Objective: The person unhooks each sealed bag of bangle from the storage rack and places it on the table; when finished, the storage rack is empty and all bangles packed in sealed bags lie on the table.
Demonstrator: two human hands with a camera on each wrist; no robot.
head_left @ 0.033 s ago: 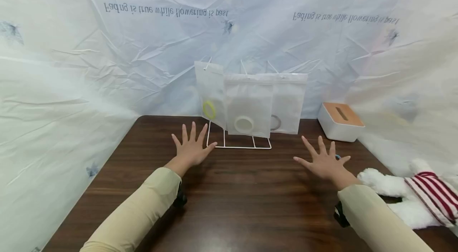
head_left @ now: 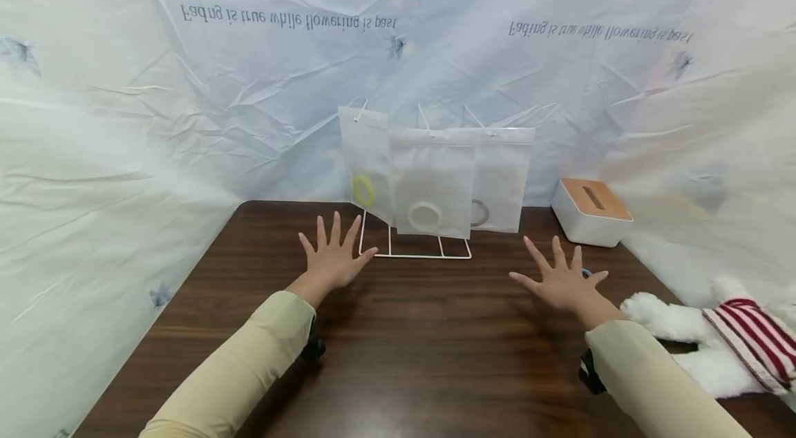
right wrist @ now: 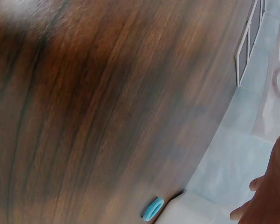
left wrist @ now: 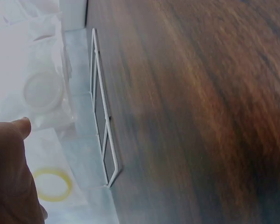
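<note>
My left hand (head_left: 332,264) is held over the table with its fingers spread, holding nothing, just in front of the white wire rack (head_left: 423,256). Three clear zip bags hang from the rack's hooks. The left one holds a yellow ring (head_left: 363,191), the middle one a white ring (head_left: 425,216), and the right one a greyish ring (head_left: 479,213), partly covered by the middle bag. My right hand (head_left: 562,282), also spread and holding nothing, is over the table's right side. Beyond its fingers lies a blue ring (right wrist: 153,209), mostly hidden in the head view.
A white tissue box (head_left: 587,220) with a wooden lid stands at the back right corner. At the right edge lies a white plush toy (head_left: 715,334) in a red-striped top. Printed fabric (head_left: 280,79) surrounds the dark wooden table (head_left: 429,355) at the back and both sides.
The right hand has shifted very slightly to the left. The left hand, bags and rack look the same.
</note>
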